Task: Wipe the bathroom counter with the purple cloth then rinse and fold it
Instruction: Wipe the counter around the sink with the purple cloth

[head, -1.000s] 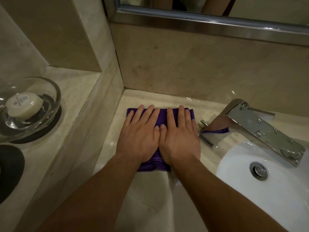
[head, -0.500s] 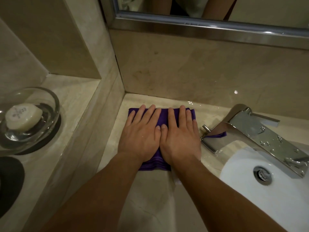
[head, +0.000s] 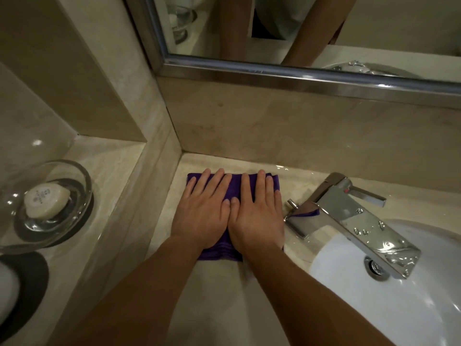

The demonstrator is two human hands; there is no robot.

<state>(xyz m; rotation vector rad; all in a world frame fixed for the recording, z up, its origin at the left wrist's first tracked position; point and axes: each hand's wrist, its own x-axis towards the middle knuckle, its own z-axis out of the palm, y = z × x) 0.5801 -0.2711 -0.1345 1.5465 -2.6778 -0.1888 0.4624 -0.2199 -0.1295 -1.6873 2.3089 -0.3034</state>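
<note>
- Pressing flat, fingers spread and gripping nothing: left hand [head: 202,216] and right hand [head: 257,218], thumbs touching.
- Lying folded beneath both hands, just left of the chrome faucet [head: 349,221]: purple cloth [head: 234,186] on the table [head: 214,295].

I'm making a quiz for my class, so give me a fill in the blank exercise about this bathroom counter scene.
1. Both hands, the left hand and right hand, press flat on a folded cloth coloured ____.
2. The soap sits in a clear ____ bowl.
3. The faucet reaches over the ____ sink.

Missing words: purple; glass; white
</note>
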